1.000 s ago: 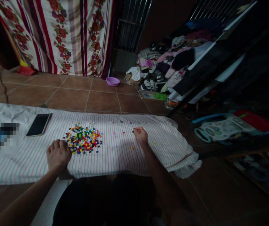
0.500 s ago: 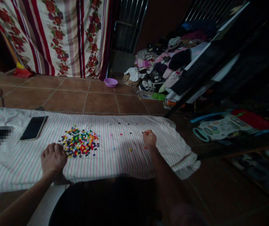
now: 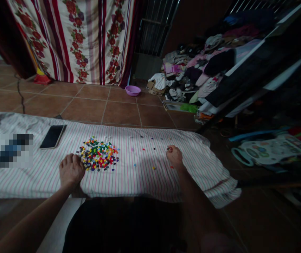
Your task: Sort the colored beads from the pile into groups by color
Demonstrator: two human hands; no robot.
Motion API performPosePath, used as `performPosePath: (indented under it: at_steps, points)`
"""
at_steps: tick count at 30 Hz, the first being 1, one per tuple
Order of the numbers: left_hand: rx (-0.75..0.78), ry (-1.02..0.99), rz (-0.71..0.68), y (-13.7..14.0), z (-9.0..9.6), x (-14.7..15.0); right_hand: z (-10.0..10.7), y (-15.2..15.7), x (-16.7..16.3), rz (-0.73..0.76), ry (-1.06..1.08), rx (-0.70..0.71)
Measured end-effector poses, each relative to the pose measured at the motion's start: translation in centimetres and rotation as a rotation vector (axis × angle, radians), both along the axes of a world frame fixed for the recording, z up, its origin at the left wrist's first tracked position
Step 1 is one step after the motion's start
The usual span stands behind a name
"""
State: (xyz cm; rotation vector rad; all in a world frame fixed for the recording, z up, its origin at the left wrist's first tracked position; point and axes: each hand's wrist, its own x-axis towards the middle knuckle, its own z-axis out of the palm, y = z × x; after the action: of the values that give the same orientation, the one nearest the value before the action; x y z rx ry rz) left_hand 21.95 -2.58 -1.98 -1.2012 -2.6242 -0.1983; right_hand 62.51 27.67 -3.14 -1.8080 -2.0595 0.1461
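Clearly, the rounded heap of small, multicoloured, plastic-looking pieces (image 3: 99, 154) lay well left of the right hand (image 3: 176, 156), whose fingertips were pinched on a small dark piece (image 3: 168, 149). The left hand (image 3: 71, 169) was nearer, just beside the heap, fingers curled, though whether it held anything I couldn't tell. Loose single pieces (image 3: 143, 149) dotted the white striped cloth (image 3: 129, 182) between; a flat black phone (image 3: 52, 136) lay beyond the left hand.

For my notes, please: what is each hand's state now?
Left hand: on the cloth, grip cannot be told.
Right hand: closed, apparently pinching a small piece.
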Motion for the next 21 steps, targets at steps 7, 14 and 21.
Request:
performPosePath:
  at_steps: [7,14,21]
  points:
    - [0.025,-0.024,-0.004,0.09,0.25,0.14,-0.13,0.41,-0.60,0.040,-0.065,0.020]
    - [0.042,-0.057,-0.007,0.02,0.10,-0.04,-0.17,-0.06,-0.87,0.008,-0.033,0.031]
    - [0.050,-0.070,-0.008,0.00,0.21,0.07,0.49,-0.13,-0.99,-0.039,0.034,-0.031]
